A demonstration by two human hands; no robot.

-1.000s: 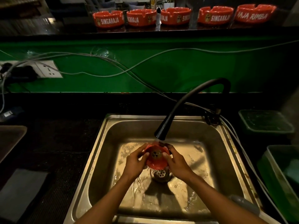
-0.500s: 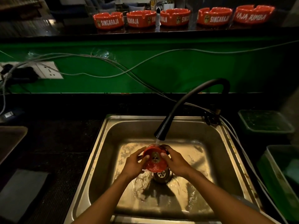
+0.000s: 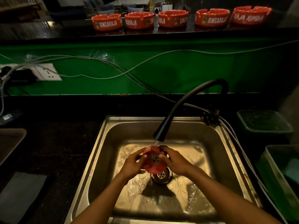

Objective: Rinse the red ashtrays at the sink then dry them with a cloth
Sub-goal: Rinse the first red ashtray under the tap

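1. A red ashtray (image 3: pixel 154 160) is held over the drain (image 3: pixel 161 175) in the middle of the steel sink (image 3: pixel 103 143), so the dirty water runs straight down.
2. It sits right under the spout of the black tap (image 3: pixel 159 135). A thin stream of water falls onto its upper edge, and it is tilted with its open side toward the person, probably so water sheets across the inside and drains off.
3. The left hand (image 3: pixel 132 164) grips the left side of the ashtray, fingers curled around the rim and the thumb lying on the face.
4. The right hand (image 3: pixel 174 161) grips the right side the same way, its thumb reaching to the printed centre, likely to rub it clean.
5. Five more ashtrays (image 3: pixel 173 18) stand in a row on the dark shelf (image 3: pixel 64 33) above the green wall, well apart from the sink. Whether those are washed or waiting cannot be told.
6. A folded grey cloth (image 3: pixel 17 201) lies on the counter left of the sink, within reach for drying. The rinse looks unfinished, so drying comes later.
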